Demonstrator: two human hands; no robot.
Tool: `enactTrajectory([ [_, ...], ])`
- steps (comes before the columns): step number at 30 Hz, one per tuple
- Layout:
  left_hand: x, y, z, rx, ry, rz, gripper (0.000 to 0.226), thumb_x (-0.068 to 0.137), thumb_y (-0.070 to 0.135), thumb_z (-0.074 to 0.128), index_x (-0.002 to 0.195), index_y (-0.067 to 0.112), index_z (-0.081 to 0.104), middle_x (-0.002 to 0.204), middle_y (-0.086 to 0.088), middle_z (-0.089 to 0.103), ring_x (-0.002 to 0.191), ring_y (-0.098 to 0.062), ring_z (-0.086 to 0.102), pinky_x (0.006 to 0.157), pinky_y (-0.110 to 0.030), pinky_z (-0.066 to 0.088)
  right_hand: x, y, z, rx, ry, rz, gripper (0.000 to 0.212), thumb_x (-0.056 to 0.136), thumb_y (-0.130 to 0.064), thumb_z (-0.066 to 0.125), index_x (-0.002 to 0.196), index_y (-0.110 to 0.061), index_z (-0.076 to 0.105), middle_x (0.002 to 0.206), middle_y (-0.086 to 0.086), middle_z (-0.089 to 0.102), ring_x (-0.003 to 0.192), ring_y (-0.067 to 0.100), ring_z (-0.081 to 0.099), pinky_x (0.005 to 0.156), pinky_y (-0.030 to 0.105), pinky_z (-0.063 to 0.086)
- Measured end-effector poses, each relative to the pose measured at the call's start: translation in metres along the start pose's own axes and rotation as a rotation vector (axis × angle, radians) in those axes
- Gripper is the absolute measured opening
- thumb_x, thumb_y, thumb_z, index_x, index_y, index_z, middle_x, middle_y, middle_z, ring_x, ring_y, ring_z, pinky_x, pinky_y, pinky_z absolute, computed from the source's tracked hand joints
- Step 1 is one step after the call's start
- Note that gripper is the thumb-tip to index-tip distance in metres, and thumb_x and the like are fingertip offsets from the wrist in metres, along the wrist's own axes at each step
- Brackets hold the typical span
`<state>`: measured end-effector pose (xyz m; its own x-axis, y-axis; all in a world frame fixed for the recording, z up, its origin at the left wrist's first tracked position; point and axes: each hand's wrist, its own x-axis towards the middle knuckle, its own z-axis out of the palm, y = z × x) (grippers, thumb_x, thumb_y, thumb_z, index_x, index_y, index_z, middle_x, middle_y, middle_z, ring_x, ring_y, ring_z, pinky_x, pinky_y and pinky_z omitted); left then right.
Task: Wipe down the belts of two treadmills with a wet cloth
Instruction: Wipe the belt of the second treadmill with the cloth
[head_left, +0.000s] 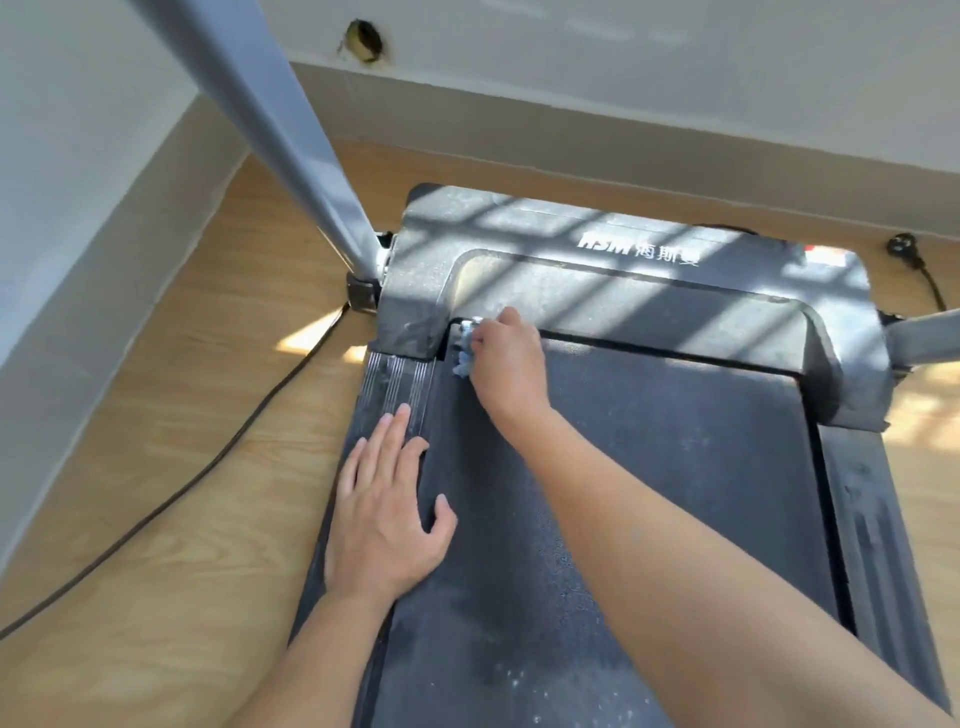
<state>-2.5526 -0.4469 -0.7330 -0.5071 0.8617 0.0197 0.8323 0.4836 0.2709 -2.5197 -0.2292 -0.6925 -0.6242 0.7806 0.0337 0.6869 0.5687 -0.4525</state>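
— Gripping a bunched cloth (462, 349) in the curled right hand (506, 366), at the belt's (649, 493) far left corner. Resting the left hand (382, 519) flat, fingers straight, across the side rail (400, 384).
— Barely begun, probably: dusty, speckled nearer. No second treadmill in sight.

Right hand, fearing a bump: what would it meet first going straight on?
The right hand would likely hit the raised edge of the dusty grey plastic motor cover, past its pale cloth.

The left hand (382, 525) and right hand (509, 364) are shown bare, as are both forearms (675, 545), and the fingernails (442, 500) are seen trimmed short.
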Motion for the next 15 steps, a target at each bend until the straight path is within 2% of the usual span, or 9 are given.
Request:
enactTrajectory([
  [3,0.000,-0.003,0.001,-0.005,-0.004,-0.004,0.057,0.090,0.045,0.048,0.140,0.018,0.055,0.178,0.000,0.016,0.165,-0.017,0.012,0.132,-0.049,0.021,0.009,-0.027,0.016,-0.084,-0.076,-0.096,0.017,0.095,0.002,0.054,0.104,-0.005,0.067,0.115,0.012,0.055,0.104,0.032,0.052,0.076,0.033,0.042],
  [5,-0.002,-0.003,0.000,-0.006,-0.009,-0.007,0.056,0.089,0.044,0.048,0.138,0.018,0.056,0.177,0.001,0.018,0.165,-0.017,0.013,0.132,-0.047,0.020,-0.001,-0.001,0.002,-0.115,-0.145,-0.214,0.016,0.093,0.001,0.061,0.106,-0.007,0.065,0.114,0.009,0.053,0.103,0.031,0.052,0.073,0.039,0.049],
  [7,-0.002,-0.002,-0.002,-0.020,-0.001,-0.009,0.055,0.090,0.044,0.047,0.137,0.017,0.056,0.177,0.001,0.020,0.164,-0.017,0.016,0.132,-0.047,0.019,-0.013,0.052,-0.018,-0.138,-0.176,-0.232,0.018,0.089,0.003,0.065,0.102,-0.009,0.064,0.109,0.007,0.052,0.099,0.031,0.052,0.063,0.042,0.048],
  [11,-0.002,0.002,-0.002,-0.037,0.004,-0.004,0.056,0.090,0.045,0.045,0.136,0.016,0.057,0.176,-0.001,0.024,0.164,-0.019,0.018,0.133,-0.047,0.019,-0.042,0.185,-0.082,-0.075,-0.106,0.050,0.026,0.079,0.007,0.063,0.082,-0.018,0.067,0.087,0.000,0.054,0.079,0.030,0.064,0.065,0.051,0.056],
  [13,-0.001,0.003,-0.002,-0.040,0.014,-0.003,0.057,0.089,0.045,0.044,0.136,0.015,0.057,0.175,-0.002,0.025,0.164,-0.020,0.018,0.133,-0.047,0.018,-0.069,0.238,-0.119,-0.141,-0.092,0.214,0.027,0.076,0.013,0.065,0.078,-0.013,0.071,0.086,0.001,0.060,0.078,0.027,0.068,0.071,0.051,0.059],
  [15,0.001,0.005,-0.003,-0.046,0.019,0.004,0.057,0.089,0.046,0.044,0.135,0.014,0.058,0.175,-0.003,0.026,0.164,-0.021,0.019,0.132,-0.047,0.019,-0.099,0.262,-0.152,-0.190,-0.073,0.397,0.023,0.075,0.013,0.071,0.078,-0.009,0.073,0.087,0.003,0.063,0.081,0.030,0.068,0.073,0.048,0.059],
])
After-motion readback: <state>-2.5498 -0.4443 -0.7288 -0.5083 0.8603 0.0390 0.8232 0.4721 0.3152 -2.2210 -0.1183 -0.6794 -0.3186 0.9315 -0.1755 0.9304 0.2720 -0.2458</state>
